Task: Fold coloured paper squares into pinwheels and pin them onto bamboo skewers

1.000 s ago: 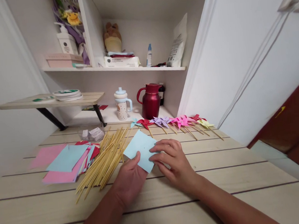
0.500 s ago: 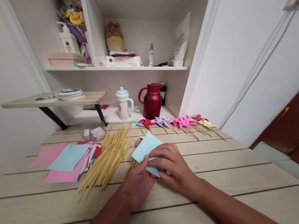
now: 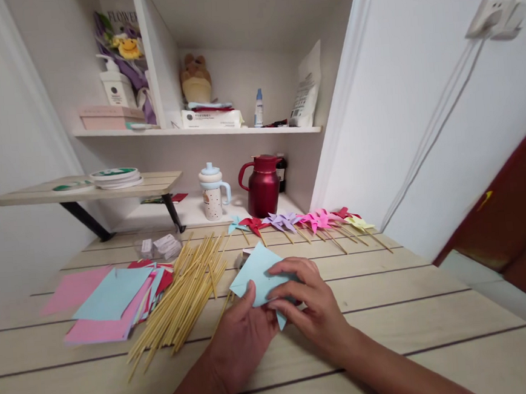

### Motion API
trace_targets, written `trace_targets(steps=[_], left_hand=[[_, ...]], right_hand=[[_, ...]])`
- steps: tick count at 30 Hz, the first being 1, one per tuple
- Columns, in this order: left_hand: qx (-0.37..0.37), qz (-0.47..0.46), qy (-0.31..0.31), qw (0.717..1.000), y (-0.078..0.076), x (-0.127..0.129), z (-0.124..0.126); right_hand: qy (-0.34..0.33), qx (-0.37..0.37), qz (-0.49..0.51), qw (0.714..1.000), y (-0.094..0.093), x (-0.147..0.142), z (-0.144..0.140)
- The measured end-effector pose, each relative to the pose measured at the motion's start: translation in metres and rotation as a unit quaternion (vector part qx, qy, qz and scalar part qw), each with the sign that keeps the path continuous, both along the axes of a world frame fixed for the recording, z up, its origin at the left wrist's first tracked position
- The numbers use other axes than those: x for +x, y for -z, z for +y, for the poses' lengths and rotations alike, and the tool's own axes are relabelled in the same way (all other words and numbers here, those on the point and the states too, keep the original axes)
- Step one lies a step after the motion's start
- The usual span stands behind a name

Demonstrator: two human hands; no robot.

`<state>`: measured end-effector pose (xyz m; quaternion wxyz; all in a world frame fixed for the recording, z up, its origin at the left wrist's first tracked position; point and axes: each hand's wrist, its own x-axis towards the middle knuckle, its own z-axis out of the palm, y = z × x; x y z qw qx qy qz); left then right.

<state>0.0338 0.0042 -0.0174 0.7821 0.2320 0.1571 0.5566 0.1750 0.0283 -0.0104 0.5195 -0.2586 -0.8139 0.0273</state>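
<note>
One light-blue square paper sheet (image 3: pixel 260 271), flat under your palms a second ago, is now lifted off the pale wooden plank table (image 3: pixel 390 308) with its near corner folded, so creasing appears under way. Your left hand (image 3: pixel 242 338) pinches the sheet's near-left edge, thumb on top; your right hand (image 3: pixel 310 305) curls over it, fingertips pressing the fold. Loose bamboo skewers (image 3: pixel 184 294) lie just beside, to the left.

A paper sheet (image 3: pixel 258 271) is held on the worktop (image 3: pixel 390 308). Sticks (image 3: pixel 186 288) lie left of it, paper stacks (image 3: pixel 102 297) farther left. Pinwheels (image 3: pixel 305 221) are lined up behind.
</note>
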Motion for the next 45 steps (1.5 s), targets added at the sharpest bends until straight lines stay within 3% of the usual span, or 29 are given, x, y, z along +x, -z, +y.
trace_targets(steps=[4,7,13,22,35,41,45], left_hand=[[0.011,0.0,0.057,0.998,-0.007,-0.002,-0.002],[0.042,-0.008,0.082,0.996,-0.003,-0.006,-0.002],[0.069,0.03,0.041,0.996,0.019,-0.008,-0.002],[0.038,0.034,0.036,0.998,0.002,-0.006,-0.003],[0.046,0.036,0.044,0.997,0.001,-0.004,-0.002],[0.061,0.058,0.049,0.995,0.005,-0.004,-0.003],[0.083,0.069,0.067,0.992,0.005,-0.005,-0.006]], right_hand=[[0.034,-0.027,0.016,0.999,0.0,0.001,0.0],[0.047,-0.051,0.02,0.997,-0.001,0.001,0.0],[0.052,-0.084,0.025,0.995,-0.002,0.0,0.0],[0.036,-0.085,0.028,0.995,0.0,0.0,0.003],[-0.007,-0.15,0.056,0.987,-0.009,0.009,-0.001],[0.008,-0.202,0.087,0.975,-0.01,0.008,0.001],[0.024,-0.2,0.082,0.976,-0.007,0.007,0.003]])
